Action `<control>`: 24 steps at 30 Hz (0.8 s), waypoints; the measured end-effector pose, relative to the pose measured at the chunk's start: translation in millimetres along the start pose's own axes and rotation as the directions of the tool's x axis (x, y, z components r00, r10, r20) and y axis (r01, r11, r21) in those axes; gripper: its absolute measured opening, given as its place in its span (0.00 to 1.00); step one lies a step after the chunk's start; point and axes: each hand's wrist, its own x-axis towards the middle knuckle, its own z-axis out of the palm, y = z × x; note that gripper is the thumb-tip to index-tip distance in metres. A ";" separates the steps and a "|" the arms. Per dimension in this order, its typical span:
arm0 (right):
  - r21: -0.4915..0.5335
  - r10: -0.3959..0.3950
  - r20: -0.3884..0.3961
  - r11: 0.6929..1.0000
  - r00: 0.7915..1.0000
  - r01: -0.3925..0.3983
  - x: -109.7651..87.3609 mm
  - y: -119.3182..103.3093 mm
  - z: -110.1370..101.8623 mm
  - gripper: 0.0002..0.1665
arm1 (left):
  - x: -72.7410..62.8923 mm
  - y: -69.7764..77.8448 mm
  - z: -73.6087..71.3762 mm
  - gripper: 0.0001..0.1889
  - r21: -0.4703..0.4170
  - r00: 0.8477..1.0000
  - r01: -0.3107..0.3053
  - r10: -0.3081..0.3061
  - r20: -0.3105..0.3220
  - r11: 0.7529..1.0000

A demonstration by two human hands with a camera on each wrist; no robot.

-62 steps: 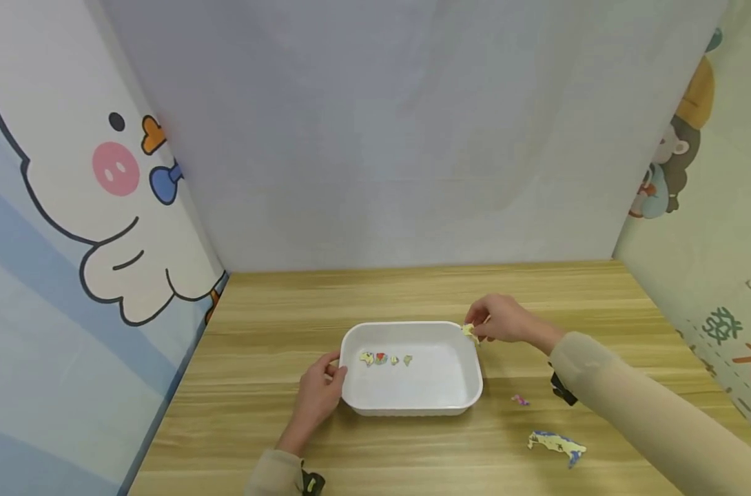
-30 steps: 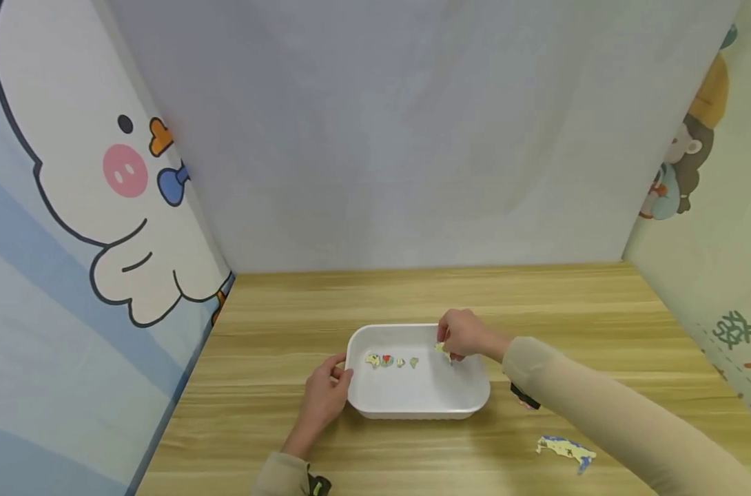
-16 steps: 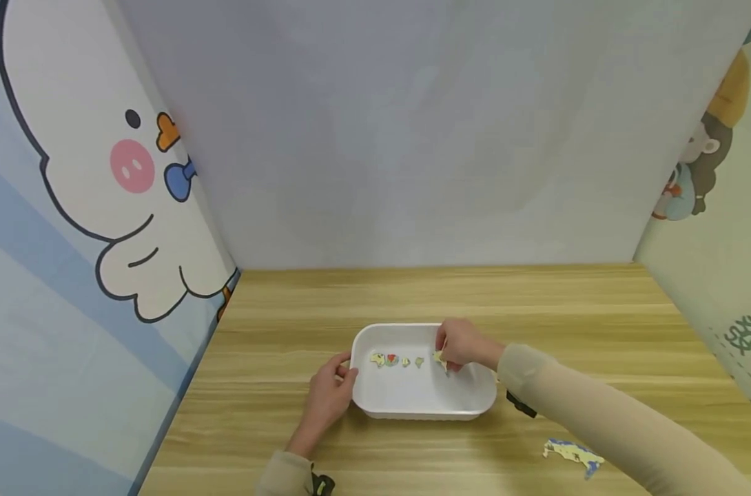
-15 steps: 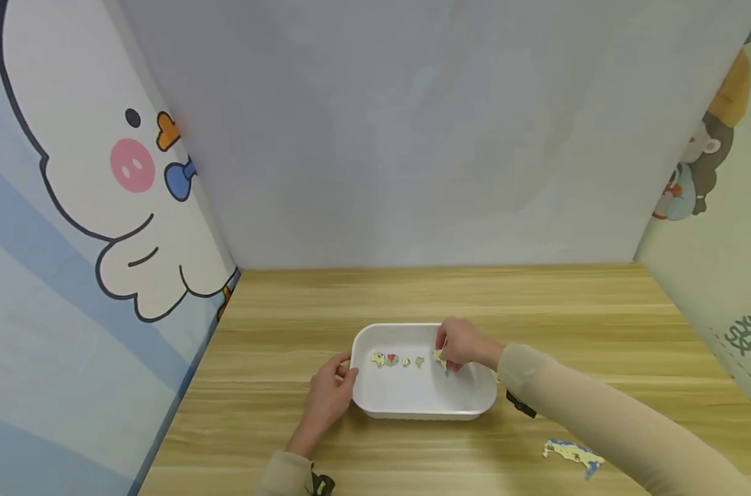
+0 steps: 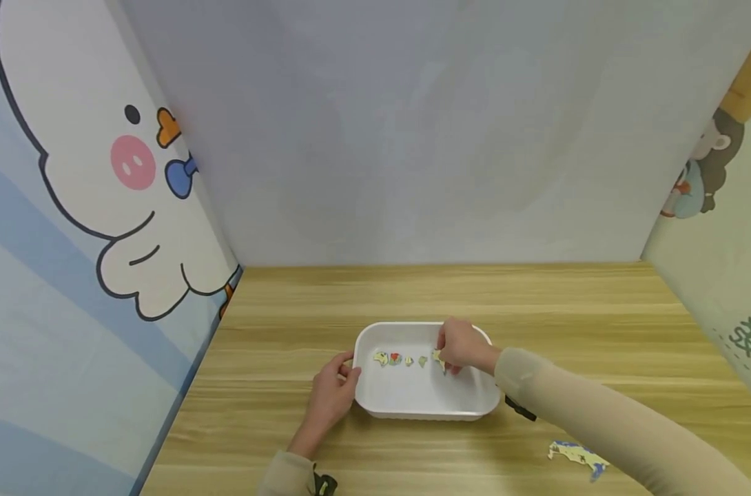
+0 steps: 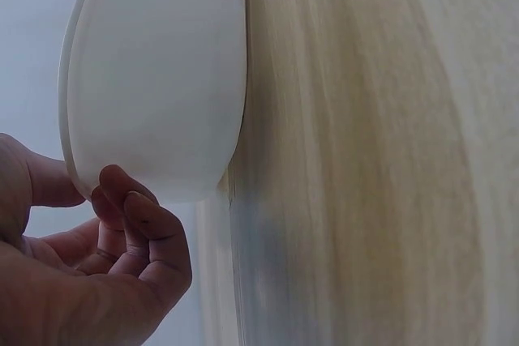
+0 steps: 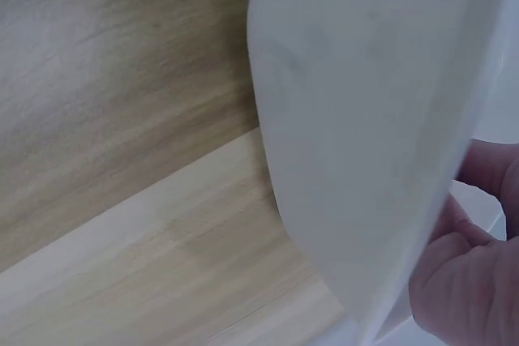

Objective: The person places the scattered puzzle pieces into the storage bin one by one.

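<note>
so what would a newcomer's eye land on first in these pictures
Probably the huge white cartoon duck on the left wall, with its orange beak and pink cheek. Next, the white tray on the wood-grain table, where the left hand grips the left end and the right hand pinches a yellow piece inside.

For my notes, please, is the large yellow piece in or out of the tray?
Out: the large piece lies on the table, outside the tray.

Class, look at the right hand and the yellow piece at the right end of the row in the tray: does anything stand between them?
Nothing visible does: the right hand is on the yellow piece, partly covering it. The other pieces lie to the left.
</note>
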 end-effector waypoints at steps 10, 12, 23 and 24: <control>-0.107 -0.025 -0.054 0.994 0.998 0.020 0.3 1.9 1.1 0.06 | 0.5 0.3 -1.3 0.17 -0.002 1.000 -0.009 0.009 -0.003 1.000; -0.096 -0.031 -0.061 0.995 0.998 0.025 0.7 2.5 0.5 0.07 | 0.9 0.6 -0.8 0.17 -0.001 1.000 -0.004 0.004 -0.004 1.000; 0.005 -0.009 -0.037 1.000 0.999 0.009 1.4 -4.9 -6.1 0.05 | 2.1 -1.1 0.6 0.17 -0.001 1.000 0.004 -0.004 -0.005 1.000; 0.009 -0.007 -0.035 1.000 0.999 0.007 0.9 -6.1 -7.0 0.04 | 2.1 -1.3 0.6 0.17 -0.001 1.000 0.010 -0.010 -0.002 1.000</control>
